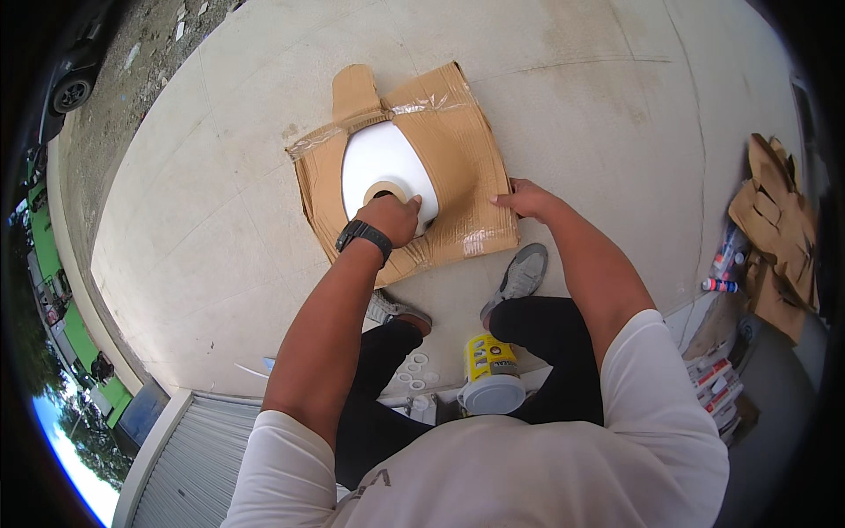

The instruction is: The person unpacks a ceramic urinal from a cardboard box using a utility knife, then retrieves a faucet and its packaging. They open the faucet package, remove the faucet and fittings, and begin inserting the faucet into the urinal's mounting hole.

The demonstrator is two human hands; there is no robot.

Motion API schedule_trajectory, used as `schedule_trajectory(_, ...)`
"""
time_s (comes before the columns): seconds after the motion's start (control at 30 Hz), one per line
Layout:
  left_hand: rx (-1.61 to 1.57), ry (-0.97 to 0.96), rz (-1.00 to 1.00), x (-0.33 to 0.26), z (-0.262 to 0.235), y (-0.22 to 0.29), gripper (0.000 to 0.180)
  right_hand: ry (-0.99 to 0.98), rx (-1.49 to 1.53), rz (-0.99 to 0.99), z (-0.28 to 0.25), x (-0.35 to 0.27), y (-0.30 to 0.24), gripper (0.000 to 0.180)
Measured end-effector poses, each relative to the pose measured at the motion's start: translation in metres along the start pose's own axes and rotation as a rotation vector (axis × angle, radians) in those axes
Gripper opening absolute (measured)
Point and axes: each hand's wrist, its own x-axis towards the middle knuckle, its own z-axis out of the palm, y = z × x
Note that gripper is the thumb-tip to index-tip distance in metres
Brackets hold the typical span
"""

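Note:
A flattened brown cardboard sheet [458,150] lies on the concrete ground, patched with clear tape. On it rests a white oval object [383,158]. My left hand [392,216], with a black wristband, grips a roll of tan tape [385,189] on the near end of the white object. My right hand [524,198] presses its fingers on the cardboard's right edge. Both arms reach forward over my shoes.
A yellow can with a grey lid [490,374] stands by my legs, with small white caps [415,370] beside it. Torn cardboard pieces [775,229] and spray cans [720,283] lie at the right. A corrugated metal edge [189,458] is at lower left.

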Motion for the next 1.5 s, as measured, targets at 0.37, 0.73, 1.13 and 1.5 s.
schedule_trajectory(0.37, -0.044, 0.079, 0.071, 0.013, 0.048, -0.015, 0.069, 0.263, -1.061, -0.022, -0.097, -0.051, -0.103, 0.071)
schedule_trajectory(0.73, -0.026, 0.302, 0.137, -0.016, 0.088, -0.022, 0.054, 0.584, -0.520, 0.013, -0.093, -0.136, 0.201, 0.057)
schedule_trajectory(1.13, 0.063, 0.277, 0.319, -0.155, 0.177, -0.068, 0.068, 0.950, -0.066, 0.322, 0.068, -0.120, 0.426, 0.048)
schedule_trajectory(1.5, -0.007, 0.422, 0.349, -0.212, 0.164, -0.047, 0.066, 0.725, 0.670, -0.214, 0.034, -0.153, 0.402, 0.025)
